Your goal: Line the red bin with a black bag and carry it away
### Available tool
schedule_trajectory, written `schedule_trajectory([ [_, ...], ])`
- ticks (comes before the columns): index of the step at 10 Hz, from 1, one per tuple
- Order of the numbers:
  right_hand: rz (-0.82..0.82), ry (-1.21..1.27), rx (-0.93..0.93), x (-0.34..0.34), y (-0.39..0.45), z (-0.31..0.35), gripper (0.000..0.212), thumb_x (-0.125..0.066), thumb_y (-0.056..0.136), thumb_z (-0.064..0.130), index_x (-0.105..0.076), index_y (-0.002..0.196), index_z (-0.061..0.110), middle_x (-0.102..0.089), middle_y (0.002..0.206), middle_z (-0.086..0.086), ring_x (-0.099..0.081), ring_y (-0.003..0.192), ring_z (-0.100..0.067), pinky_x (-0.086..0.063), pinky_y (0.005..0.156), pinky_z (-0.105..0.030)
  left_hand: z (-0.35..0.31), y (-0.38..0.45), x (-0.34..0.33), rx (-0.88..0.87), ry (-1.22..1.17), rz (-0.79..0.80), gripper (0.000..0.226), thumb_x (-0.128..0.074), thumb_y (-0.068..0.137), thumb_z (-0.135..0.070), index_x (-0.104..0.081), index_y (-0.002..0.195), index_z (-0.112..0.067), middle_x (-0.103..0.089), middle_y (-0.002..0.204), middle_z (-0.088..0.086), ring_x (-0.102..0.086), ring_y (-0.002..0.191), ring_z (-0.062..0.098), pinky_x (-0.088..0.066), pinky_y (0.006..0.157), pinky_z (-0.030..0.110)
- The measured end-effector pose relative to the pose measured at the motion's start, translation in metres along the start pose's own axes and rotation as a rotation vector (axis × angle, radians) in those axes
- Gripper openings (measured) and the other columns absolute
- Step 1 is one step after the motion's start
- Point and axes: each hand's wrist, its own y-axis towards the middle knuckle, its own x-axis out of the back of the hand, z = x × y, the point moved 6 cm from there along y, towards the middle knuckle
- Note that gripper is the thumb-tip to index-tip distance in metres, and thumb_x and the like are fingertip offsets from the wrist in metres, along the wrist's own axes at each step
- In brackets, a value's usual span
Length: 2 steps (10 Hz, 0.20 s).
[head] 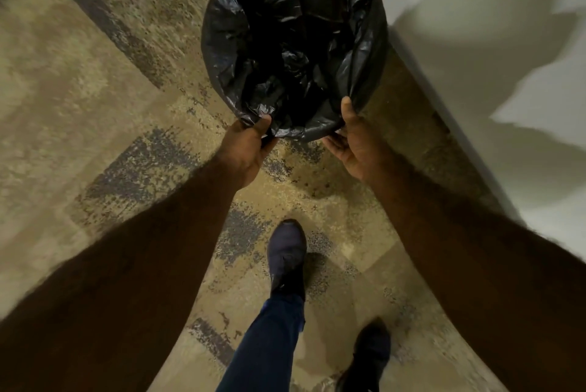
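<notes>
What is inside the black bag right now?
Only the crumpled black bag itself shows, dark at the bottom; nothing else is discernible. It drapes over the rim, so the bin beneath is fully covered.

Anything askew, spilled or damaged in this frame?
Nothing stands out. The black bag covers the bin's whole rim, crumpled inside but with no tear that shows. Left hand and right hand grip the near edge. The carpet is mottled by pattern, with no spill visible.

- patchy beige and grey carpet (95, 106) covers the whole floor
- white wall (491, 43) on the right, shadows across it
- dark shoes (287, 252), one stepping ahead
- navy trouser leg (266, 344)
</notes>
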Motion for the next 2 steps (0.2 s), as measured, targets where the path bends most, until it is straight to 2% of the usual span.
schedule_trajectory([
  [1,-0.083,-0.148,-0.025,0.012,-0.016,-0.002,0.058,-0.053,0.091,0.060,-0.053,0.126,0.014,-0.061,0.101,-0.002,-0.059,0.093,-0.017,-0.057,0.083,-0.034,0.006,-0.013,-0.001,0.044,0.036,-0.025,0.045,-0.059,0.094,-0.022,-0.049,0.132,-0.001,-0.057,0.131,0.014,-0.056,0.120,0.025,-0.051,0.100,0.034],
  [2,-0.109,-0.166,-0.040,0.023,-0.033,-0.007,0.055,-0.047,0.092,0.064,-0.057,0.115,0.015,-0.054,0.082,0.001,-0.055,0.086,-0.019,-0.055,0.085,-0.037,0.020,-0.030,-0.002,0.072,0.222,-0.083,0.042,-0.060,0.094,-0.027,-0.051,0.127,-0.003,-0.054,0.128,0.013,-0.058,0.110,0.022,-0.051,0.101,0.035],
])
